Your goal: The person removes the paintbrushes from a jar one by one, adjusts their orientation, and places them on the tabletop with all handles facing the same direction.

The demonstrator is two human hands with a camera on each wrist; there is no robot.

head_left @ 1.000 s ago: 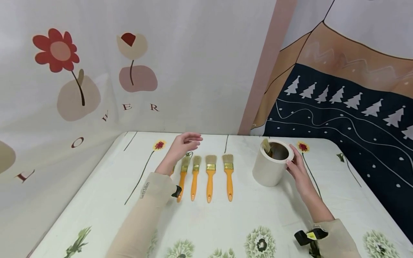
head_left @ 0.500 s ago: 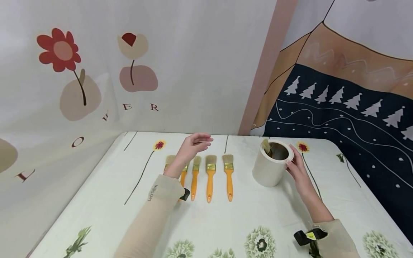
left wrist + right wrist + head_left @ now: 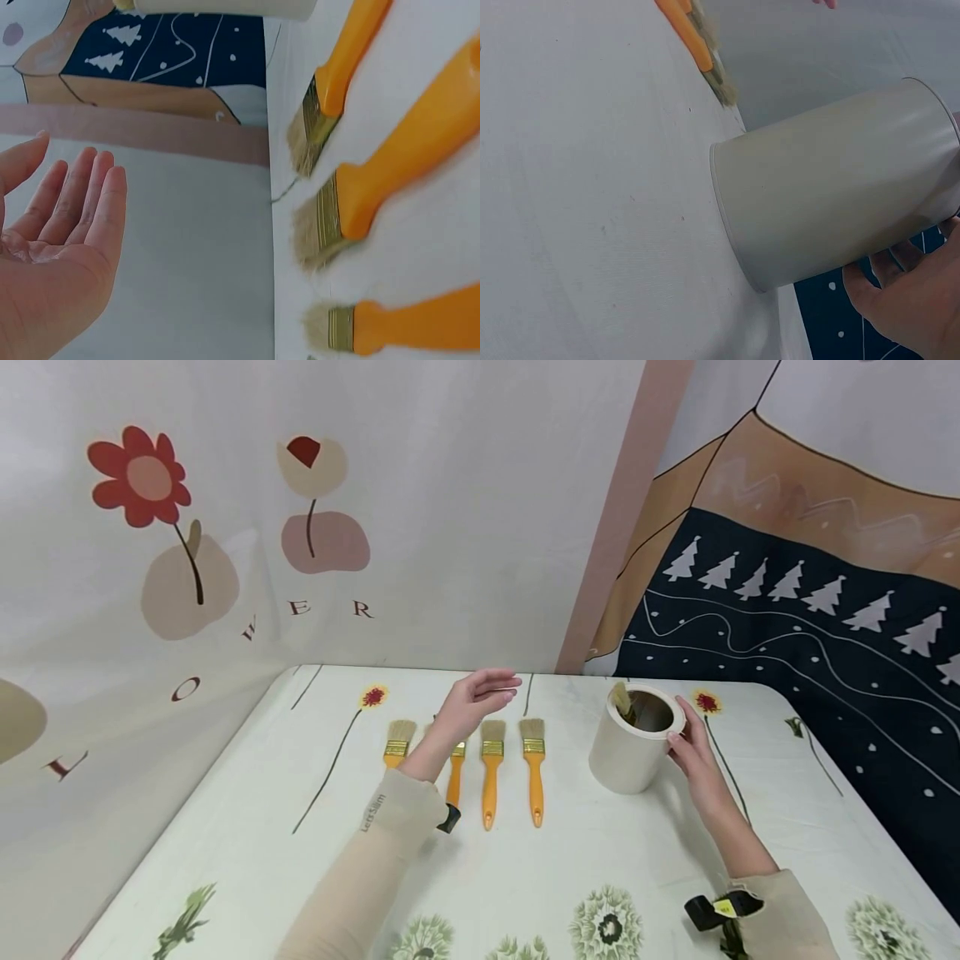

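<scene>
My left hand [image 3: 480, 697] hovers over the row of paintbrushes with its fingers extended and nothing held; in the left wrist view the palm [image 3: 60, 277] faces up. The brushes have orange handles and pale bristles; the rightmost brush [image 3: 534, 768] and the brush beside it [image 3: 491, 777] show fully. My forearm partly covers several others, including the leftmost brush [image 3: 399, 739]. My right hand [image 3: 696, 756] holds the off-white cylindrical container [image 3: 626, 760] by its right side, thumb near the rim. Bristles of another brush [image 3: 622, 700] stick up inside it.
A white cloth with printed flowers covers the table [image 3: 247, 843]. Behind it hangs a pale printed curtain [image 3: 465, 543], with a dark tree-patterned cloth [image 3: 750, 627] at the right. Black straps with devices [image 3: 723, 910] sit at the wrists.
My left hand has moved right across the brushes, uncovering the leftmost one and covering part of the ones further right. My right hand and the container stay in place.
</scene>
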